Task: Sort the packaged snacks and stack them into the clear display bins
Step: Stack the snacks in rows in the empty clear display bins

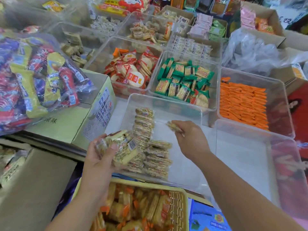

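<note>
Snack rows point(156, 157) in bin point(185, 157); basket point(176, 204) before it; bag point(33, 77) apparently on carton point(66, 124), left.

A white tabletop point(115, 114) spreads beneath and beyond the left grip point(100, 157) and the right grip point(191, 139), under even, soft light with only faint shadows. Left of the left grip stands a pale green carton point(66, 127) with printed text. Nearer and lower on that side lies a plain brown box point(33, 189). Far beyond the right grip, open cardboard boxes point(275, 20) line the back, with a crumpled clear plastic bag point(250, 50) before them. Right of that grip shows a red printed panel point(298, 114). Nearer than both grips lies a blue carton point(208, 217).
</note>
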Demonstrator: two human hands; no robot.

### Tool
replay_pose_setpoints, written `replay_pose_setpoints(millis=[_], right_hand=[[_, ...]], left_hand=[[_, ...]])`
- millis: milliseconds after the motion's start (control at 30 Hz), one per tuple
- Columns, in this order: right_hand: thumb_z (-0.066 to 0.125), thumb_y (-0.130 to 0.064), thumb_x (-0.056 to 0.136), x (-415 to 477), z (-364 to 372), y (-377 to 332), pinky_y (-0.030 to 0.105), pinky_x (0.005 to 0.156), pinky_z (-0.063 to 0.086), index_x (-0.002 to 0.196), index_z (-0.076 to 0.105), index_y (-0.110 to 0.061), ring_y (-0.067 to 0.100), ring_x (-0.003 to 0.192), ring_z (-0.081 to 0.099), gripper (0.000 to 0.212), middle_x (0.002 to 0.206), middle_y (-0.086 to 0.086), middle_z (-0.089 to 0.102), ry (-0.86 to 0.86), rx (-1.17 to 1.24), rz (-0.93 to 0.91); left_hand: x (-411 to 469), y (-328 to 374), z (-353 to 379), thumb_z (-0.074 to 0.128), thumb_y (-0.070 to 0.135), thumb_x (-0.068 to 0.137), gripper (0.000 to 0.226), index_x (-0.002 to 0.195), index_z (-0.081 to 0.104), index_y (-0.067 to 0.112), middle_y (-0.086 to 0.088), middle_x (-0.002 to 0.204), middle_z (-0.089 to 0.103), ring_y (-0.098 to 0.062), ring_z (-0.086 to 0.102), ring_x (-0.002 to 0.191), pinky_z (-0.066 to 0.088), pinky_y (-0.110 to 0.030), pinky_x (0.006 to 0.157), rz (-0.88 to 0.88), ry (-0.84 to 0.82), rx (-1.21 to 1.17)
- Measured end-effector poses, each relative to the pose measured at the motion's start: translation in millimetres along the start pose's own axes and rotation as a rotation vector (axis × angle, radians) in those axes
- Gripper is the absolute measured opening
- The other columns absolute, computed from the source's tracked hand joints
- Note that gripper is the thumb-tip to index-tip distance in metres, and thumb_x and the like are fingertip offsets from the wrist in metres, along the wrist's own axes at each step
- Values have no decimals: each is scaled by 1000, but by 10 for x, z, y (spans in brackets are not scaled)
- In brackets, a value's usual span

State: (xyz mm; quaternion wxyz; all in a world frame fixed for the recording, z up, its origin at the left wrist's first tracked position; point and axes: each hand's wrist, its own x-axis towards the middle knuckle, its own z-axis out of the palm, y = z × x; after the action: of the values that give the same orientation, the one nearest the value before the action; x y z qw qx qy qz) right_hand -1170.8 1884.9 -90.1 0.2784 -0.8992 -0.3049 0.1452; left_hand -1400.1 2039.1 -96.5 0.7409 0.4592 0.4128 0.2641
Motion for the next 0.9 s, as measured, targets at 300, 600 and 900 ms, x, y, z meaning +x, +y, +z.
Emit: replay_pose_setpoints(millis=[300, 600, 900], right_hand=[[46, -20, 104, 525, 597, 108, 42, 103, 48, 146, 54, -31, 37, 126, 54, 44, 143, 12, 56, -545, -317, 25], [26, -39, 109, 432, 721, 108, 39, 120, 23, 161, 21, -29, 27, 151, 27, 53, 167, 5, 27, -766, -318, 72], [45, -43, 105, -17, 356, -296, 38, 119, 28, 156, 36, -27, 22, 146, 35, 54, 160, 0, 38, -394, -17, 84]], left_hand=[[32, -4, -37, 73, 34, 78, 47, 124, 62, 35, 4, 120, 75, -22, 74, 108, 62, -57, 80, -64, -20, -36], [37, 44, -14, 71, 30, 79, 42, 119, 63, 33, 4, 117, 76, -27, 73, 110, 61, -59, 84, -84, 2, -48], [-51, 144, 6, 75, 27, 78, 41, 118, 65, 35, 1, 122, 73, -27, 74, 107, 63, -52, 70, -69, 18, -67]])
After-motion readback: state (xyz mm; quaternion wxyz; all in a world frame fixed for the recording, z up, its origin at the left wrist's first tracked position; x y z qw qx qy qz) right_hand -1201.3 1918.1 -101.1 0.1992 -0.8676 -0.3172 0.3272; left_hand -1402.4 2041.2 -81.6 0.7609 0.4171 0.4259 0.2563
